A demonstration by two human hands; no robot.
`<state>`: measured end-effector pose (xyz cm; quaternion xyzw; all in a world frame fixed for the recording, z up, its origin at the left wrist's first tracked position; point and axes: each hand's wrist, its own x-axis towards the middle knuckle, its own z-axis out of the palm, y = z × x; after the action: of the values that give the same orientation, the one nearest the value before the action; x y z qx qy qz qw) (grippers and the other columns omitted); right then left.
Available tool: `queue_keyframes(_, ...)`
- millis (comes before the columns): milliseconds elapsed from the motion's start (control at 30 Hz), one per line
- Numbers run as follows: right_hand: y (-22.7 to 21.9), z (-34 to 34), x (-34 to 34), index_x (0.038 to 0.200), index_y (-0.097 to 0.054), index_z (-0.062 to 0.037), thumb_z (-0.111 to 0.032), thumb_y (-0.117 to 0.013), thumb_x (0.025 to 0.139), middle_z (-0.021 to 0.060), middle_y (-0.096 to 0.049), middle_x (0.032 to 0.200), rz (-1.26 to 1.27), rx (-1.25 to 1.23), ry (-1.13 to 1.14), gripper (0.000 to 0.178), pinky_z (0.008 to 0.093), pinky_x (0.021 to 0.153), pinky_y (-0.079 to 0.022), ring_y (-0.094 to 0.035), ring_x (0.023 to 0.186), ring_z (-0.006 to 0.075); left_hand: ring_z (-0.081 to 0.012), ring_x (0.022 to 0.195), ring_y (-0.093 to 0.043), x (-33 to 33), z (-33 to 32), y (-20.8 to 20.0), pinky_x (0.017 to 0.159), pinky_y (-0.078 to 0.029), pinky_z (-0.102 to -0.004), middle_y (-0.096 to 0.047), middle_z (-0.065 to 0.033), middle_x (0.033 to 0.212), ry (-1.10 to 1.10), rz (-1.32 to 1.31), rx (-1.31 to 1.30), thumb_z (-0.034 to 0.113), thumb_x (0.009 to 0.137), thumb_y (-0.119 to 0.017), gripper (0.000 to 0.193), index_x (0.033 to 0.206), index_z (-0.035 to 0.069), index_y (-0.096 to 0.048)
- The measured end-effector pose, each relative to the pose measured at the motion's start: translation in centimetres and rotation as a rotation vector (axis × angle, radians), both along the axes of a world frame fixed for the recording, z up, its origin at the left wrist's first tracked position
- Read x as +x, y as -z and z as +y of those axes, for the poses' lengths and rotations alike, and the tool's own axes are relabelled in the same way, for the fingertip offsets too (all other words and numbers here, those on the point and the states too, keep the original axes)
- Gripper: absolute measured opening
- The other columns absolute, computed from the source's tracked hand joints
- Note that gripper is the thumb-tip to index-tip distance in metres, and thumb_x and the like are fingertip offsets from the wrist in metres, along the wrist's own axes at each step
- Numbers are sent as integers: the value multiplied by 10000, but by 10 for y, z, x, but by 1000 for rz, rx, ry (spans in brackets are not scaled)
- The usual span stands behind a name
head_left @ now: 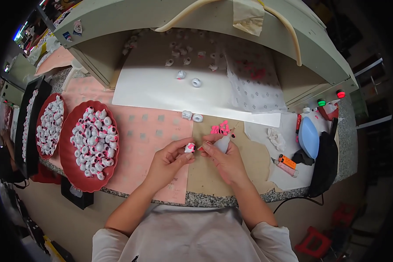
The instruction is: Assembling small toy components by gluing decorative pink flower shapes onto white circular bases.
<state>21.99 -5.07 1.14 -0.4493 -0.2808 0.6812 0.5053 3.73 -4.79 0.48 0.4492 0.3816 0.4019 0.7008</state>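
My left hand (168,159) pinches a small white figurine piece (190,148) with pink and black patches between thumb and fingertips. Close beside it, my right hand (225,161) is closed around a small whitish squeeze bottle (222,143), whose thin tip points away to the upper right. A reddish bit shows at the right fingertips, too small to name. Just beyond that hand lies a loose pile of bright pink pieces (219,128) on brown paper (231,179). Two white pieces (192,116) stand at the edge of the white sheet ahead of my hands.
At left, a red scalloped bowl (91,185) and a second red bowl (62,107) hold many similar pieces. Ahead, a grey hooded booth (131,30) covers a white sheet (161,94) with more pieces. A blue dish (308,137), crumpled tissue (276,139) and orange lighter (287,162) lie right.
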Motion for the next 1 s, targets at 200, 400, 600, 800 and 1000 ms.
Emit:
queue_keyframes(200, -1, -4, -8, 1050, -564, -7, -39, -610, 860, 62, -606, 953, -137, 25, 7, 198, 270, 759, -501, -601, 830, 127, -85, 918, -551, 1, -5, 0, 869, -521, -277, -531, -10, 974, -10, 56, 34, -16, 890, -533, 391, 1275, 27, -482)
queue_keyframes(400, 2, -6, -6, 1051, -564, 16, -43, -638, 840, 68, -610, 944, -209, 73, 19, 232, 242, 750, -497, -600, 834, 117, -91, 932, -528, 4, -6, -2, 876, -520, -276, -469, -39, 1113, 25, 113, 101, -15, 897, -516, 400, 1291, 36, -472)
queue_keyframes(600, -1, -8, -7, 1045, -568, 0, -30, -636, 842, 53, -612, 970, -292, 104, -4, 217, 229, 766, -492, -596, 852, 101, -94, 938, -522, 5, -7, -3, 873, -522, -274, -464, -53, 1134, 37, 142, 121, -7, 900, -511, 396, 1292, 38, -475)
queue_keyframes(800, -3, -9, -7, 1047, -575, -7, -41, -654, 831, 38, -613, 991, -364, 136, -10, 233, 221, 786, -482, -585, 879, 85, -92, 928, -518, 6, -8, -4, 868, -522, -277, -464, -56, 1147, 42, 145, 136, -4, 903, -506, 392, 1291, 45, -479)
queue_keyframes(1000, -4, -9, -5, 1044, -583, -16, -36, -654, 827, 29, -615, 989, -365, 124, -31, 228, 217, 784, -476, -581, 887, 81, -97, 940, -524, 7, -8, -3, 866, -522, -276, -465, -57, 1156, 43, 146, 140, -7, 900, -509, 395, 1290, 47, -480)
